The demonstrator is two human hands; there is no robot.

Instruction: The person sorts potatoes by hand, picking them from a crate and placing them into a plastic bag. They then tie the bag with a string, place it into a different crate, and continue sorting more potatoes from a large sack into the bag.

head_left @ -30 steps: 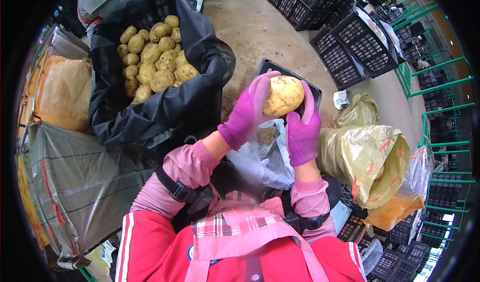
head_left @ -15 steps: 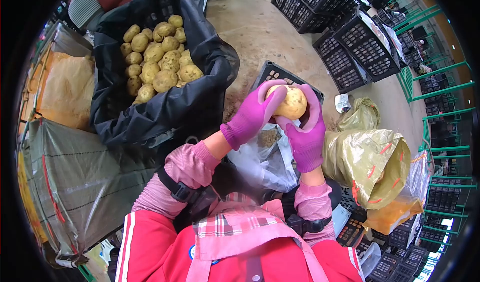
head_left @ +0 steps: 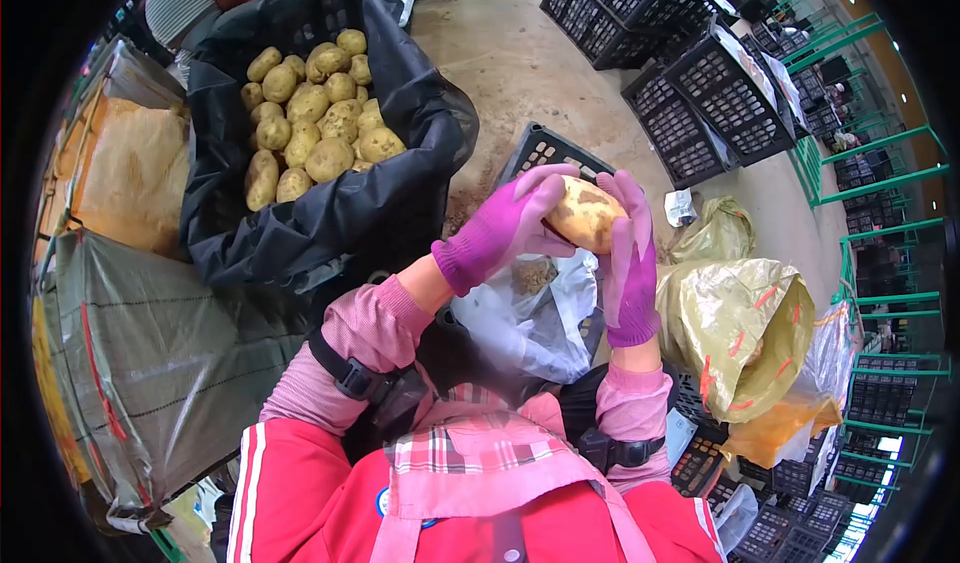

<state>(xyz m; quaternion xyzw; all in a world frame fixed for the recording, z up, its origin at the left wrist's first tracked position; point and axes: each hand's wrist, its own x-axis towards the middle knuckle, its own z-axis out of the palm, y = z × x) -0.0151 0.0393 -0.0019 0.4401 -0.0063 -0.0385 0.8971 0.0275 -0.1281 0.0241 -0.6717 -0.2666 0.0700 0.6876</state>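
One potato (head_left: 587, 215), pale with brownish patches, is held between my two hands. My left hand (head_left: 522, 213), in a purple glove, closes on its left end. On the other side, the gloved fingers of my right hand (head_left: 630, 248) press against its right end. Below the hands is a black crate (head_left: 545, 151) with a white plastic bag (head_left: 535, 323) in it, and some dirt lies on the bag. To the left, several potatoes (head_left: 330, 160) fill part of a crate lined with black cloth (head_left: 430, 143).
An open olive woven sack (head_left: 735, 333) stands at the right. Stacked black crates (head_left: 730, 93) sit at the upper right by green rails (head_left: 860, 188). A grey-green covered stack (head_left: 170, 373) is at the left. Another person's striped cap (head_left: 180, 11) shows at the upper left.
The potato has been turned in my hands, showing a longer, patchier side. My right hand has shifted slightly right and its fingers have straightened.
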